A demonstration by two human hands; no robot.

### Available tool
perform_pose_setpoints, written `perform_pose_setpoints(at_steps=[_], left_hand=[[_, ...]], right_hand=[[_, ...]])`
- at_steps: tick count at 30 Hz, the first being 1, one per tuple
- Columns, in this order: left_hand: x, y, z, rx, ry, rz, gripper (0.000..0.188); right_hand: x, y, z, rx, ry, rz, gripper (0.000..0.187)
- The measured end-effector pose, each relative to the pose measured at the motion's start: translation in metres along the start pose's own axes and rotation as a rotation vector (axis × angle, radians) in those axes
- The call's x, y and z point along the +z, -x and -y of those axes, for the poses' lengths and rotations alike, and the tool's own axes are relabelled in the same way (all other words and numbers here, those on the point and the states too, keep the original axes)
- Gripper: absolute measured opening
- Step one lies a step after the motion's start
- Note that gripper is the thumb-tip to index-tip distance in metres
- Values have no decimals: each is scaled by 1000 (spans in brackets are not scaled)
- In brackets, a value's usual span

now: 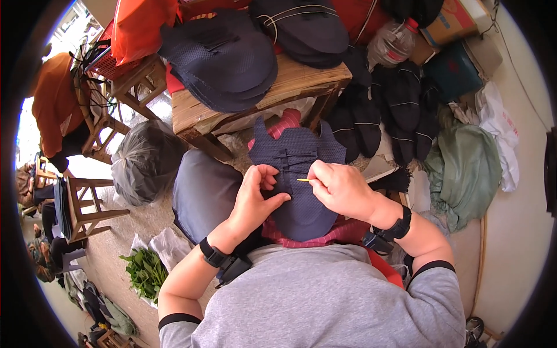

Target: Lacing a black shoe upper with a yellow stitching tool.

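Note:
A navy textured shoe upper (304, 211) lies flat over a red striped cloth (348, 231) on my lap. Black laces (299, 158) cross its middle in several rows. My right hand (336, 184) is closed on a thin yellow stick-like tool (303, 180), its end pointing left over the laces; the rest of it is hidden by my fingers. At the upper's left side, my left hand (255, 191) has its fingers curled loosely, the thumb stretched apart from them over the upper. Nothing shows between thumb and fingers.
Ahead, a wooden bench (243, 107) carries stacked navy uppers (220, 64) and a tied bundle (307, 35). Dark tied bundles (400, 104) sit to its right, near a green cloth sack (464, 168). Leftward are a grey plastic bag (145, 162), leafy greens (146, 272) and a wooden stool (87, 209).

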State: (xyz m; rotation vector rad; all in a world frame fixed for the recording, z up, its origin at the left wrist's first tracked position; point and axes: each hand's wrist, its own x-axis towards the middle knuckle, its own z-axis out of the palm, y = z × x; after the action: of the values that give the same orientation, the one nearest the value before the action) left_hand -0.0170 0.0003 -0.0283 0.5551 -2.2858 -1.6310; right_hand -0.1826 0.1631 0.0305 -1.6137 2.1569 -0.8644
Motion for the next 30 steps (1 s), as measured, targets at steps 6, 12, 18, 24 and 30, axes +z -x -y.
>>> perform_pose_setpoints(at_steps=[6,12,18,24,30], left_hand=[[3,0,3,19,19,-17,54],[5,-2,3,59,-19,-14,56],[6,-4,4,52,-34,-12,55],[4,2,2,49,-41,-44,55],[-4,-6,-12,112,-82,15,42]], right_hand=[[3,-15,4,-130,100,97,12],[2,-20,5,-168,159,164,14],[24,-24,8,-186,144,141,17],[-7,-4,23,27,103,90,20],[15,-9,6,14,37,112,18]])
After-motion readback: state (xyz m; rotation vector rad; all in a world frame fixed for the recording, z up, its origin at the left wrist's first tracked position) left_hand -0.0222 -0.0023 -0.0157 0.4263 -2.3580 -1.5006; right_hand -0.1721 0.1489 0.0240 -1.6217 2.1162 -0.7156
